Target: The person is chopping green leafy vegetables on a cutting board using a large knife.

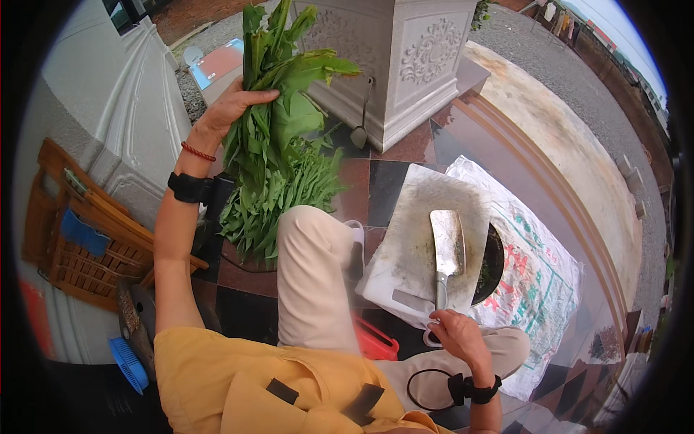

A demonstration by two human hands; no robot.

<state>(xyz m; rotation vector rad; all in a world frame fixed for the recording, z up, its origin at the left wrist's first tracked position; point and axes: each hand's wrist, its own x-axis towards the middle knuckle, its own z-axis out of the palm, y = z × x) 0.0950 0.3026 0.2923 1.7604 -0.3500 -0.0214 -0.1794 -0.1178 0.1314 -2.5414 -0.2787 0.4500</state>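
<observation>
My left hand (233, 106) grips a bunch of long green leaves (295, 122), held up with its wilted, yellowed ends at the top. Below it a heap of cut leafy stalks (287, 187) rests on the floor; the bunch overlaps the heap. A cleaver (448, 241) lies flat on a worn white plastic cutting board (396, 260), its metal handle towards me. My right hand (461, 333) is at the butt of that handle with curled fingers; whether it grips the handle cannot be told. The board partly covers a dark round vessel (492, 266) with green bits inside.
A printed white woven sack (537, 282) lies under the board and vessel. A spatula (360, 133) leans against a carved pillar (398, 70). To my left are a folded wooden chair (103, 238) and a blue brush (128, 364). Something red plastic (377, 339) sits between my legs.
</observation>
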